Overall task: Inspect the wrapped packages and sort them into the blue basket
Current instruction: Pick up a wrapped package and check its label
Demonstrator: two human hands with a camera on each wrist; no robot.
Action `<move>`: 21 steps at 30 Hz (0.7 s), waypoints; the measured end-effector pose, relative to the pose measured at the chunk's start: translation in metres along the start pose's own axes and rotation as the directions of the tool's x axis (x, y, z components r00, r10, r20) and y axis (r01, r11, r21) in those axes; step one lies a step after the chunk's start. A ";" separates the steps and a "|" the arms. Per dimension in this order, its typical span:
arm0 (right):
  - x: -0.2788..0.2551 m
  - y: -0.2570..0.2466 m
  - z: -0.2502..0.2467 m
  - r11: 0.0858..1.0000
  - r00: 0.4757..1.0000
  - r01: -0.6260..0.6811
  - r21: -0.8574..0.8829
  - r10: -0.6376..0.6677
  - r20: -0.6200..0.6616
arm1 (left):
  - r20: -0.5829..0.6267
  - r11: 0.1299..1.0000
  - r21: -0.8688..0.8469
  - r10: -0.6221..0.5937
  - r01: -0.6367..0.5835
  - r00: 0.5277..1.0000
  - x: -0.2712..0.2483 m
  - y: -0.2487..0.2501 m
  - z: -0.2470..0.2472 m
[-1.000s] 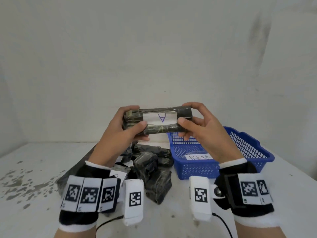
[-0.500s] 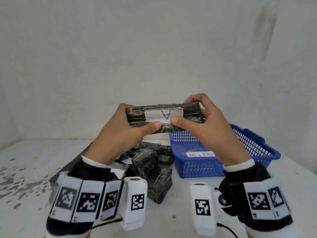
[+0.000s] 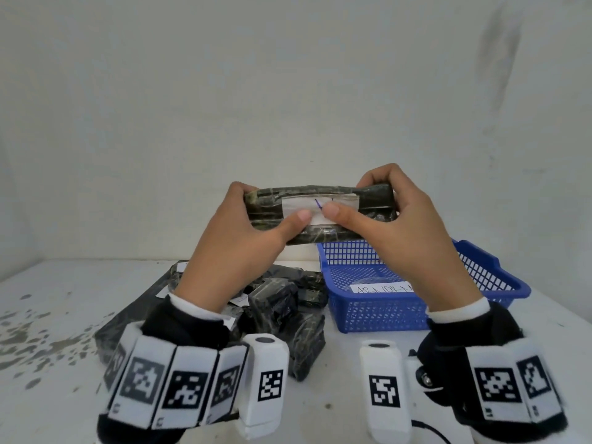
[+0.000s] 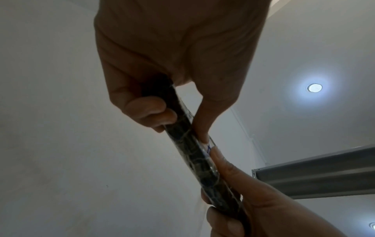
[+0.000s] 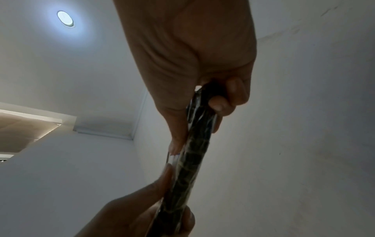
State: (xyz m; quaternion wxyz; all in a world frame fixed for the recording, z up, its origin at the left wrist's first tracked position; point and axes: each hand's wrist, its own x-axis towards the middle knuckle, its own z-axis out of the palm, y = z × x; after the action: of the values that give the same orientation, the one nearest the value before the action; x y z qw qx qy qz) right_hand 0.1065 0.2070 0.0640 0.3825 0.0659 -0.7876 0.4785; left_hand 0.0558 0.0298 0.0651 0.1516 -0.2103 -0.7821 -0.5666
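So the wrapped package (image 3: pixel 320 216) has come up higher than a second ago, with the left hand (image 3: pixel 237 248) and right hand (image 3: pixel 394 238) each curled tight round an end. Both thumbs now cover the white label (image 3: pixel 320 206), so I'd say inspection's nearly done, and the blue basket (image 3: pixel 384 312) waits below-right holding no package. The wrist views only show the package edge-on, while the head view catches the leftover pile (image 3: pixel 282 312) on the table (image 3: pixel 64 315).

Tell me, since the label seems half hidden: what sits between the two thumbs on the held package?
In the head view, only a sliver of the white label on the package; the thumbs of the left hand and right hand nearly meet.
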 end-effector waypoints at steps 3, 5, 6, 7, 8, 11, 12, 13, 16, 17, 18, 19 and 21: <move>-0.001 -0.007 -0.005 1.000 0.998 -0.030 0.003 0.030 0.060 | -0.013 1.000 -0.019 0.007 -0.008 1.000 0.002 -0.001 -0.003; -0.001 -0.009 -0.009 0.999 0.996 -0.033 0.014 0.032 0.086 | -0.004 1.000 -0.022 0.002 -0.002 1.000 0.002 -0.001 -0.007; -0.002 -0.011 -0.011 0.999 0.995 -0.029 0.022 0.027 0.094 | 0.014 1.000 -0.029 -0.004 0.005 1.000 0.002 -0.001 -0.008; -0.002 -0.012 -0.012 0.999 0.994 -0.028 0.035 0.024 0.105 | 0.034 0.999 -0.051 -0.006 0.007 0.999 0.002 -0.001 -0.009; -0.002 -0.012 -0.014 0.998 0.993 -0.032 0.056 0.025 0.119 | 0.047 0.996 -0.085 0.003 0.002 0.999 0.002 -0.001 -0.010; -0.002 -0.015 -0.017 0.989 0.991 -0.044 0.138 0.026 0.134 | 0.070 0.986 -0.167 0.029 -0.017 0.997 0.002 -0.002 -0.015; -0.002 -0.015 -0.019 0.987 0.991 -0.044 0.154 0.024 0.135 | 0.079 0.983 -0.181 0.042 -0.027 0.996 0.002 -0.002 -0.016; -0.002 -0.016 -0.020 0.985 0.990 -0.048 0.163 0.025 0.139 | 0.085 0.980 -0.194 0.060 -0.043 0.995 0.002 -0.002 -0.017; -0.003 -0.019 -0.022 0.980 0.991 -0.043 0.195 0.018 0.131 | 0.087 0.970 -0.226 0.110 -0.088 0.990 0.000 0.001 -0.018; -0.004 -0.020 -0.023 0.978 0.992 -0.040 0.205 0.014 0.126 | 0.088 0.970 -0.225 0.111 -0.089 0.990 -0.001 0.002 -0.018; -0.004 -0.021 -0.023 0.977 0.992 -0.039 0.209 0.013 0.123 | 0.086 0.973 -0.213 0.110 -0.089 0.990 -0.002 0.003 -0.017; -0.004 -0.021 -0.023 0.978 0.993 -0.038 0.207 0.013 0.118 | 0.076 0.977 -0.194 0.110 -0.094 0.991 -0.002 0.004 -0.017; -0.005 -0.021 -0.022 0.982 0.995 -0.022 0.186 0.004 0.096 | 0.037 0.982 -0.156 0.110 -0.103 0.993 -0.003 0.005 -0.014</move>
State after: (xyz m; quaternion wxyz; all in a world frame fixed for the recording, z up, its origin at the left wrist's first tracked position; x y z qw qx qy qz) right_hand 0.1317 0.2124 0.0813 0.3334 0.1191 -0.7570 0.5492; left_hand 0.0605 0.0176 0.0721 0.1475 -0.2757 -0.7270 -0.6113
